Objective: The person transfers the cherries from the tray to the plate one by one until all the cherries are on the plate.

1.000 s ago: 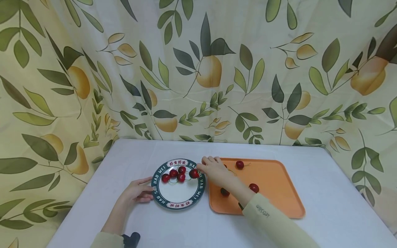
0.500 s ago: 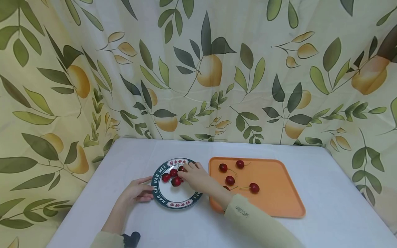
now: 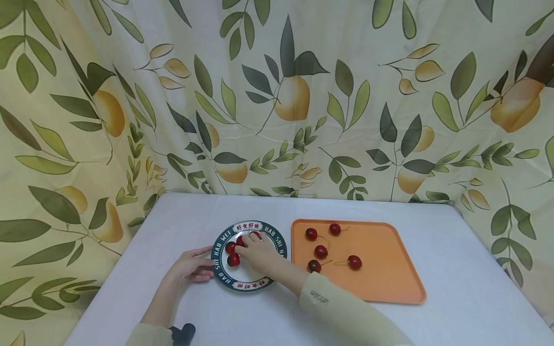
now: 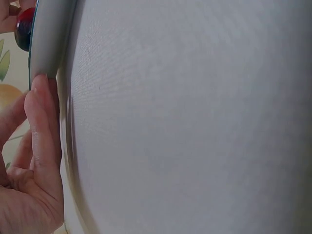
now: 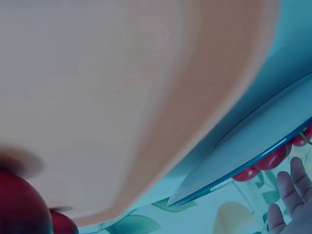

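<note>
In over the plate (image 3: 278,240) now with the right hand (image 3: 261,254), well left of its spot at the right rim a second ago. Down among the plate cherries (image 3: 233,260) with those fingers, bent over the fruit; pinching one or just nudging, cannot tell. Note one cherry shifted to the near-left of the plate, probably a sign of fruit being settled inside the rim. Count five tray cherries (image 3: 354,262) now uncovered, lying left to centre on the orange tray (image 3: 385,259), so apparently only partway through. Over at the plate's left edge with the left hand (image 3: 194,267), nearly straight fingers (image 4: 43,131) touching the rim, seemingly steadying. Now for edges: only a narrow strip of counter (image 3: 463,269) between plate and tray, and passing over the tray's near-left corner with the right forearm, so mind that raised lip. Plenty of bare tray right of the fruit, with more counter beyond.
</note>
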### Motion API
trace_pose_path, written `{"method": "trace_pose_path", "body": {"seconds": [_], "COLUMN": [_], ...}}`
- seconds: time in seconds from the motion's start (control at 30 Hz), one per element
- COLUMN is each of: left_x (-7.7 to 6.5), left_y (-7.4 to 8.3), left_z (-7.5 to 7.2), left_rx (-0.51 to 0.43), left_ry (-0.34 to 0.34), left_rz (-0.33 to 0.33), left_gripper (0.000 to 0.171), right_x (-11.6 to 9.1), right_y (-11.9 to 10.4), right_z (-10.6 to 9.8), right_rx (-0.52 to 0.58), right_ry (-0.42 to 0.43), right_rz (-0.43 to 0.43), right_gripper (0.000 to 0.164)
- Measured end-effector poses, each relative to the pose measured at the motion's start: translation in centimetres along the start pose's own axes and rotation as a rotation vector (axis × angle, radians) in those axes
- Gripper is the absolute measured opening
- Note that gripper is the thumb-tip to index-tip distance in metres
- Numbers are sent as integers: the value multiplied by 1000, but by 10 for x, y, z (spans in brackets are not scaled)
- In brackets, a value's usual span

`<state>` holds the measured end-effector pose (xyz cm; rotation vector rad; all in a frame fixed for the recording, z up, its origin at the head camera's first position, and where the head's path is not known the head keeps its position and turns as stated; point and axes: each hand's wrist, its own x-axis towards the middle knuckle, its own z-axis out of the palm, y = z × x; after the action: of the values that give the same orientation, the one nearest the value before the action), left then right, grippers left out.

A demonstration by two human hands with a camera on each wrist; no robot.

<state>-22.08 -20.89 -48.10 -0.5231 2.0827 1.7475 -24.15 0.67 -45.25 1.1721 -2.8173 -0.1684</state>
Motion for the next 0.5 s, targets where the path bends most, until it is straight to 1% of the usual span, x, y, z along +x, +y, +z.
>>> {"method": "trace_pose_path", "body": {"seconds": [0.23, 0.5], "left_x": [0, -1], "left_y": [0, 0], "left_z": [0, 1], "left_rx": [1, -4], "left_ry": [5, 4], "left_rz": [1, 8], "left_gripper": [57, 56], "right_x": [5, 7], "right_y": [-5, -9], "right_z": [8, 12], "right_rx": [-44, -81], "right_ry": [10, 14], "right_rz": [-19, -36], "right_gripper": [41, 39]}}
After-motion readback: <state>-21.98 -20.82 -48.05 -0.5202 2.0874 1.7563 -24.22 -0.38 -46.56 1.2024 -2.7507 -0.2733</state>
